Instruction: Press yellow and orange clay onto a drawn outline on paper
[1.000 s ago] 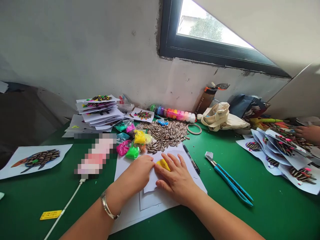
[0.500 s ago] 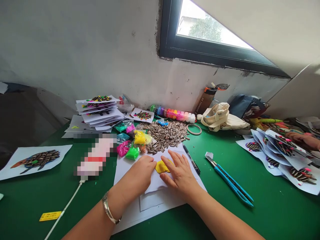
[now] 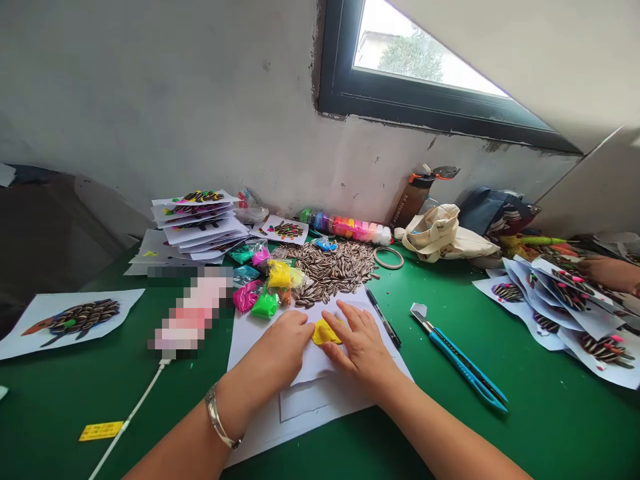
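Note:
A flattened lump of yellow modelling clay (image 3: 326, 332) lies on white paper (image 3: 260, 433) in front of me. My right hand (image 3: 357, 340) rests over its right side, fingers spread and laid out, the index finger across the clay. On the other side, my left hand (image 3: 280, 343) is closed with its fingers curled in, thumb side against the clay's left edge. Whatever those curled fingers hold, if anything, is hidden. A black pen (image 3: 384, 319) lies at the paper's right edge, beyond my right fingertips.
Bagged coloured clay (image 3: 265, 305) and striped sunflower seeds (image 3: 335, 267) lie behind the paper. A blue utility knife (image 3: 467, 367) with exposed blade is to the right. Seed pictures are stacked left (image 3: 205, 233) and right (image 3: 565, 300), near another person's hand (image 3: 610, 273).
My hands stay almost in place, and the yellow clay shows slightly differently between them. At the far right, the other person's hand has shifted a little.

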The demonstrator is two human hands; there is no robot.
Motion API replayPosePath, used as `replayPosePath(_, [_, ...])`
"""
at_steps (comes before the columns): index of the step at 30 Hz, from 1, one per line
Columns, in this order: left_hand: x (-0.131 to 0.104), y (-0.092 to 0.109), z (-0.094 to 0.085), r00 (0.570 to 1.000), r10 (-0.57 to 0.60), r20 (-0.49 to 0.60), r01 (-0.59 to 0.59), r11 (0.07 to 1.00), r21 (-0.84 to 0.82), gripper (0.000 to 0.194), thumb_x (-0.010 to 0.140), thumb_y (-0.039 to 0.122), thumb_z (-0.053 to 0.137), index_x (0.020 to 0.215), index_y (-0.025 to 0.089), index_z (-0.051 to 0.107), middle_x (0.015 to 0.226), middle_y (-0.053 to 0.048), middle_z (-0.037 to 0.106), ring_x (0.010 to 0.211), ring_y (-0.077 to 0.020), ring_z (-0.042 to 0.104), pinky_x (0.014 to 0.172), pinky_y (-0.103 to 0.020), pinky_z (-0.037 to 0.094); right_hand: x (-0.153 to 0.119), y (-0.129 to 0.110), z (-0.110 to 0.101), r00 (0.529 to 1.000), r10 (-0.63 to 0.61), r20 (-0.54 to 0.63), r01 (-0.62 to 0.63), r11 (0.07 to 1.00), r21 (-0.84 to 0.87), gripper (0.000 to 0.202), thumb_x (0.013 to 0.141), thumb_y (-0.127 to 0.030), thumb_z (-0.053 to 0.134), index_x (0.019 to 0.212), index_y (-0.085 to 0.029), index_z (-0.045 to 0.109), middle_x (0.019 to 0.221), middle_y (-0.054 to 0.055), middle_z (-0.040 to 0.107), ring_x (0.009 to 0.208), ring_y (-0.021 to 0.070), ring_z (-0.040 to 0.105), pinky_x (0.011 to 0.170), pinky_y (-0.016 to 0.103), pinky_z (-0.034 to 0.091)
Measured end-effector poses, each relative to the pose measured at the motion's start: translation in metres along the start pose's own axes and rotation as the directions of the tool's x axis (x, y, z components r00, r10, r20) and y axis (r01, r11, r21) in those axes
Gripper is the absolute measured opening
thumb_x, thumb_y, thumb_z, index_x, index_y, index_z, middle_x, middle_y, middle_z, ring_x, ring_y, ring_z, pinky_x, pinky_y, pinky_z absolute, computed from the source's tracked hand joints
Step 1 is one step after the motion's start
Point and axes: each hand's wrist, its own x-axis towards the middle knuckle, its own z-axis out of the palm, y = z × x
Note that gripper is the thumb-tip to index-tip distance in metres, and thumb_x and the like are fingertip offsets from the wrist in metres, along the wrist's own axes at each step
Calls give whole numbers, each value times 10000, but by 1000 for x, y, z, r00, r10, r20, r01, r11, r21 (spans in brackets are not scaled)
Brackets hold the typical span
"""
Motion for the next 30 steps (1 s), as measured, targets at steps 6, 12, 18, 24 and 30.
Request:
replayPosePath(6, [-1, -1, 3, 1000, -11, 4, 11, 1000, 23, 388, 874, 6, 403, 1101, 158, 679, 1055, -112, 616, 1006, -244, 553, 909, -370, 473, 2, -3, -6, 997, -16, 69, 15, 1000, 12, 398, 961, -496, 518, 1307, -328, 620, 1475, 122, 505, 1350, 354, 446, 1070, 649, 340])
replayPosePath(12, [-3, 2, 4, 1000, 4, -31, -4, 1000, 8, 386, 825, -20, 426, 1090, 141, 654, 1042, -106, 620, 1014, -237, 548, 925, -351, 469, -2, 0, 0, 999, -26, 30, 25, 1000, 8, 466, 952, -414, 548, 1397, -276, 561, 1490, 165, 479, 1355, 380, 440, 1074, 654, 341])
replayPosePath(18, [-3, 2, 2, 1000, 4, 5, -4, 999, 41, 418, 829, -31, 390, 1094, 150, 658, 1024, -112, 594, 979, -251, 545, 872, -376, 484, 0, 5, -12, 993, -52, 108, 45, 997, 70, 437, 968, -437, 518, 1375, -291, 582, 1494, 137, 481, 1371, 362, 428, 1101, 638, 331])
replayPosePath(24, [-2, -1, 5, 1000, 16, -3, -16, 999, 28, 462, 813, -46, 401, 1161, 155, 631, 1083, -111, 588, 1038, -253, 531, 931, -384, 468, -8, 23, -30, 964, -174, 202, 133, 971, 201, 541, 986, -569, 420, 1478, -347, 453, 1585, 136, 344, 1451, 341, 321, 1139, 606, 305])
replayPosePath(30, [-2, -2, 5, 999, 31, -14, -31, 999, 28, 436, 861, -19, 391, 1167, 170, 636, 1067, -106, 582, 1018, -256, 532, 902, -390, 474, -6, 21, -38, 933, -227, 278, 188, 969, 161, 519, 953, -624, 450, 1389, -369, 568, 1545, 132, 412, 1421, 397, 336, 1118, 663, 275])
